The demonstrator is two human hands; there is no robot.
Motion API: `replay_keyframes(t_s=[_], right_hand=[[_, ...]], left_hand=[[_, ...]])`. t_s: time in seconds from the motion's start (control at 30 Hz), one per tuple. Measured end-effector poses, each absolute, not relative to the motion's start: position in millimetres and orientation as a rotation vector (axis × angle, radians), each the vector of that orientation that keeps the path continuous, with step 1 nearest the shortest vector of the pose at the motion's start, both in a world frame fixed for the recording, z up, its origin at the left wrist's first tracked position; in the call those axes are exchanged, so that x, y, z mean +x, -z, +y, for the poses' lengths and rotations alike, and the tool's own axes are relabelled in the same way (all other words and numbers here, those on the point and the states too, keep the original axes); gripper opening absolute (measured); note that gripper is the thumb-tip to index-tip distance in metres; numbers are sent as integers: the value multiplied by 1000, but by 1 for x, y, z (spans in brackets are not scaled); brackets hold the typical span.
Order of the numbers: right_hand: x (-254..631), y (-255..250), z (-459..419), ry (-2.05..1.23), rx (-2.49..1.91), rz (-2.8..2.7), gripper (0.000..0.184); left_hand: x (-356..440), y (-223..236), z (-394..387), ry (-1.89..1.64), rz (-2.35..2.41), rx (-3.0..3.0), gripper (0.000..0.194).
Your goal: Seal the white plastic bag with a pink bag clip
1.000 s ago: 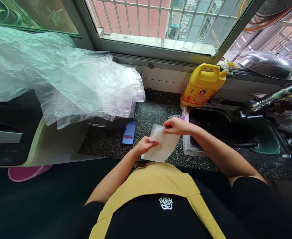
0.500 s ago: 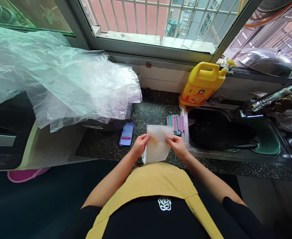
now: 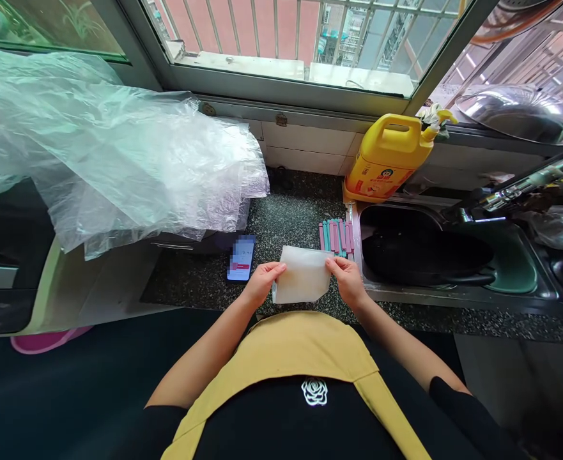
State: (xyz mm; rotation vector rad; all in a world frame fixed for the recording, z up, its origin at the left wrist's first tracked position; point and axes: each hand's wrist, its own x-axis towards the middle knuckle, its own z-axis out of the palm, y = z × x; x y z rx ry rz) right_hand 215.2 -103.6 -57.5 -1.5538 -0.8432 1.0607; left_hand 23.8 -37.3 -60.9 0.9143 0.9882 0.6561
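A whitish, translucent plastic bag (image 3: pixel 303 276) is stretched between my two hands above the counter's front edge. My left hand (image 3: pixel 263 281) pinches its left side between thumb and fingers. The upper right corner is pinched by my right hand (image 3: pixel 347 277). Through the bag a faint yellowish tint shows, too vague to name. Just beyond my right hand lies a row of several pink and teal clips (image 3: pixel 337 237) on the counter. A phone (image 3: pixel 241 258) with a lit screen rests to the left of my left hand.
At right, the sink (image 3: pixel 406 291) holds a black pan (image 3: pixel 427 255) under the faucet (image 3: pixel 501 198). A yellow jug with a pump (image 3: pixel 386 160) stands behind the sink's left corner. Clear plastic sheeting (image 3: pixel 156 160) covers things at left. The speckled counter (image 3: pixel 285 214) runs beneath the window.
The bag has tipped and looks shorter and wider, its lower edge lifted away from my apron. My right hand has shifted slightly right, and the view has moved a little.
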Motion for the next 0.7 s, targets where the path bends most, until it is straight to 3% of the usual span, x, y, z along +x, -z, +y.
replay_keyframes(t_s=[0.37,0.7], right_hand=[[207,69,-110,-1143,-1556,-804,37],[204,85,-111,-1229,-1613,-931,47]], left_hand=[[19,53,-34,-493,1032,810,48],[25,60,-43,-506,1072,672,58]])
